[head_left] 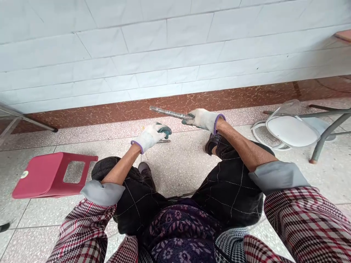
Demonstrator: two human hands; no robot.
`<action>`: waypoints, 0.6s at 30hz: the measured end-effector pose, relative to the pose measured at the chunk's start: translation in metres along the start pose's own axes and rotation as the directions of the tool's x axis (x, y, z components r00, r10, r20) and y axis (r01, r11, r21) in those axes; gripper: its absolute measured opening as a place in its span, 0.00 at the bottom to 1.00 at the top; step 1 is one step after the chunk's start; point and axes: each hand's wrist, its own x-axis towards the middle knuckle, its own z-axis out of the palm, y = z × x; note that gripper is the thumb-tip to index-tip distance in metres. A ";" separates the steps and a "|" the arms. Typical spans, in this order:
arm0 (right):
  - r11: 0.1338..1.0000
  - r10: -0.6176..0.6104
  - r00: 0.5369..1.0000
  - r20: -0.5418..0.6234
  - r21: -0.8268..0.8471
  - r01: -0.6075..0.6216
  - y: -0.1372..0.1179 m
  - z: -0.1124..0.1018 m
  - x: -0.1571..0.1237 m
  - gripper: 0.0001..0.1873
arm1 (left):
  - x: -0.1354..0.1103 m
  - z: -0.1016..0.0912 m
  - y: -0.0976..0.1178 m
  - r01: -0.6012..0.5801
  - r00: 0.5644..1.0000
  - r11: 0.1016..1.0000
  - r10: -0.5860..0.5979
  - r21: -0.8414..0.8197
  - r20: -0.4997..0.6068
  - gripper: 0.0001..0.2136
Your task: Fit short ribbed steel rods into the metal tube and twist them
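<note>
I sit low with my knees apart, both hands in white knit gloves with green palms. My right hand is closed round one end of a grey threaded metal rod, which points left at about knee height, above the floor. My left hand is curled shut, just below the rod's free end and apart from it; what its fingers hold is hidden. A small dark metal piece lies on the floor just right of my left hand.
A red plastic stool lies tipped over at my left. A clear plastic chair with grey metal legs stands at the right. The white tiled wall with its red-brown skirting runs across ahead. The floor is speckled terrazzo.
</note>
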 end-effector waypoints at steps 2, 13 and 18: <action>0.999 0.016 0.999 -0.041 -0.037 -0.018 -0.009 0.004 -0.006 0.13 | -0.002 0.001 0.002 0.004 0.999 0.994 0.000 -0.105 0.040 0.08; 0.994 -0.096 0.993 0.062 0.048 0.093 -0.021 0.031 -0.019 0.13 | -0.021 -0.005 0.017 0.157 0.934 0.848 0.039 -0.506 0.356 0.11; 0.990 -0.139 0.984 0.112 0.049 0.134 -0.014 0.045 -0.010 0.15 | -0.021 -0.002 0.024 0.098 0.974 0.780 0.050 -0.618 0.219 0.13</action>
